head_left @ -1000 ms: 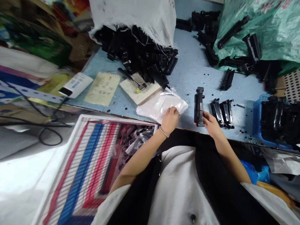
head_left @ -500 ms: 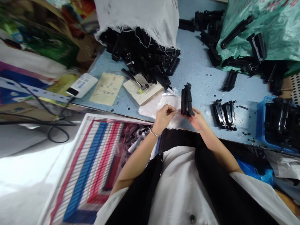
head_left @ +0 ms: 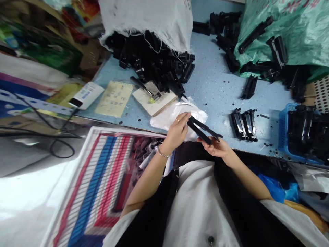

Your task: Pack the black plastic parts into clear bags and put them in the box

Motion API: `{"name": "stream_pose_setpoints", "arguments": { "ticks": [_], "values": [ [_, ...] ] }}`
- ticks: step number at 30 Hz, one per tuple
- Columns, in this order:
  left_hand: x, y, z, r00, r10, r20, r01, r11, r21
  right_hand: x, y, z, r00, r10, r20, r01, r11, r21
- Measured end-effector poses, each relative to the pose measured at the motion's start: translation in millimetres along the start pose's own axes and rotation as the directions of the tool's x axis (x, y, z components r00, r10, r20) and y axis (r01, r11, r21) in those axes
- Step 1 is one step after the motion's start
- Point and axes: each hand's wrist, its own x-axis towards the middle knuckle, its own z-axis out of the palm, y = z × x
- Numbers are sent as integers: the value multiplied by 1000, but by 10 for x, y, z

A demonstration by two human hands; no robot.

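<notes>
Two hands at the near edge of a blue worktop, both on one long black plastic part.

- Black plastic part: held above the worktop's near edge, lying slantwise, its left end higher and over a stack of clear bags, its right end toward the person's body.
- Right hand: palm up beneath the part's right end, grip curled round it from below.
- Left hand: fingers pressed together at the part's left end, touching it; ring on one finger, bead bracelet at the wrist. Whether a bag is also pinched, cannot tell.
- Clear bags: flat on the worktop just behind the left hand.
- Pair of black parts: side by side on the worktop, right of the hands, apart from them.
- Blue basket: far right, filled with black parts.
- White woven sack: at the back, black parts spilling from its mouth in a heap.
- Green sack: back right, more black parts on and about it.
- Wooden board: left of the bags, a small hand tool lying on it.
- Paper slip and white box: further left along the worktop.
- Striped woven bag: below the worktop at the left, bagged parts in it.
</notes>
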Motion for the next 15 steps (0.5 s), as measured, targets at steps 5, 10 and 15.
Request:
{"name": "stream_pose_setpoints", "arguments": {
  "ticks": [5, 10, 15],
  "values": [
    [-220, 386, 83, 962, 193, 195, -184, 981, -59, 352, -29, 223, 900, -376, -220, 225, 835, -503],
    [-519, 658, -250, 975, 81, 208, -94, 994, 52, 65, -48, 493, 863, -504, 32, 273, 412, -869],
    [-1152, 266, -795, 872, -324, 366, 254, 940, 226, -557, -500, 206, 579, -814, -40, -175, -77, -982]
  ]
}}
